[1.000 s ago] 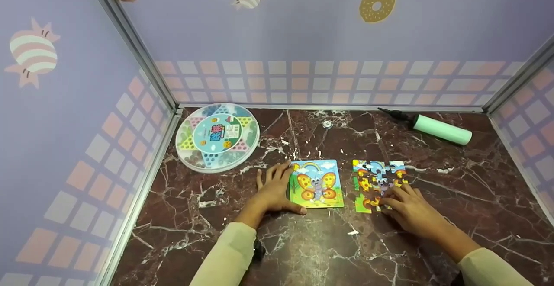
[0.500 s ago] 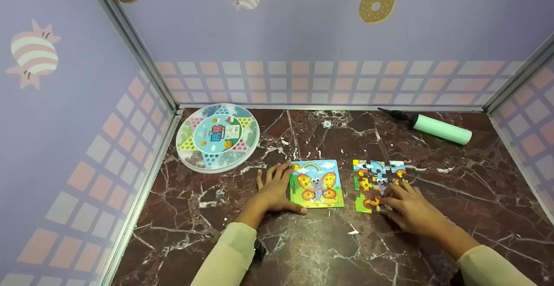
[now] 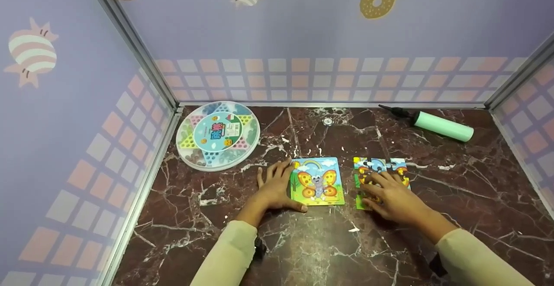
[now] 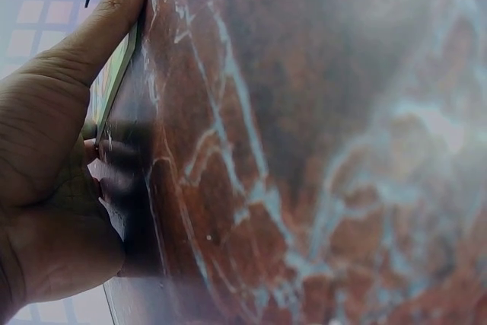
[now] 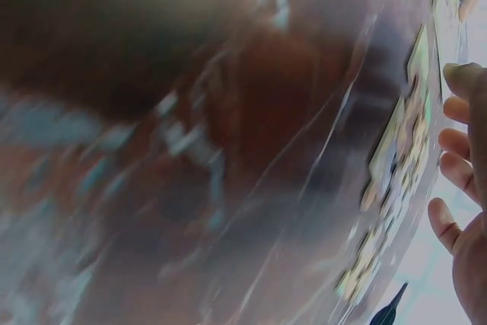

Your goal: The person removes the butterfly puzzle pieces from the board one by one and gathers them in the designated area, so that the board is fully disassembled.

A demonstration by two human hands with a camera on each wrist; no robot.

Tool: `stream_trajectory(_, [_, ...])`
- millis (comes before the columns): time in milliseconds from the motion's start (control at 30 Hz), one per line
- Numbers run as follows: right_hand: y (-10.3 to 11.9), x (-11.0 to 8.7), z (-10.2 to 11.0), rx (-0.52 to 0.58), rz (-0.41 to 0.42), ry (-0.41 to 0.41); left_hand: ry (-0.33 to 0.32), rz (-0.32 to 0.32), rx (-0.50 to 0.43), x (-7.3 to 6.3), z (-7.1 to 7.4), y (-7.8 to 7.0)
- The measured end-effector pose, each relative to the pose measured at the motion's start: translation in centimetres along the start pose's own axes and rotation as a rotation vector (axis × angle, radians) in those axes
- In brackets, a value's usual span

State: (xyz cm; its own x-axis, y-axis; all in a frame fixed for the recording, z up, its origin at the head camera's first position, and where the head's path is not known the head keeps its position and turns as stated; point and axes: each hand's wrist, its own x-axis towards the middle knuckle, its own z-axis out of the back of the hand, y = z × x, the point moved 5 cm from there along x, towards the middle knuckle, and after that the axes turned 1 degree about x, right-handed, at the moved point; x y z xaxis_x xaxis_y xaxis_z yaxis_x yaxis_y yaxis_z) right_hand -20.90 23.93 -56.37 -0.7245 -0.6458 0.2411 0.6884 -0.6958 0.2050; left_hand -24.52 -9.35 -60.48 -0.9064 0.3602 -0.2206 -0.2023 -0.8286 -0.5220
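Observation:
In the head view, my left hand rests on the table against a square butterfly picture board. Its fingers lie along the board's left side, and the thumb reaches to the lower edge. The left wrist view shows the straight thumb beside the board's thin edge. To the right of the board, several jigsaw puzzle pieces lie grouped into a matching butterfly picture. My right hand is over them with bent, spread fingers and covers much of the lower part. In the right wrist view, its fingertips are apart from the pieces, holding nothing.
A round, clear-lidded Chinese checkers set lies at the back left. A mint-green hand pump with a black nozzle lies at the back right. One small round token is near the back wall. Patterned panels border the marbled table.
My right hand has shifted left from the lower right pieces and now covers the middle and lower part of the puzzle. The left hand keeps its place by the board.

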Motion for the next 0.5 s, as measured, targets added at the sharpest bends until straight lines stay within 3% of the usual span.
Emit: stream_trajectory(500, [3.6,5.2,-3.0,0.041,0.072,0.024,0.043,0.016,0.018,0.2,0.1,-0.1])
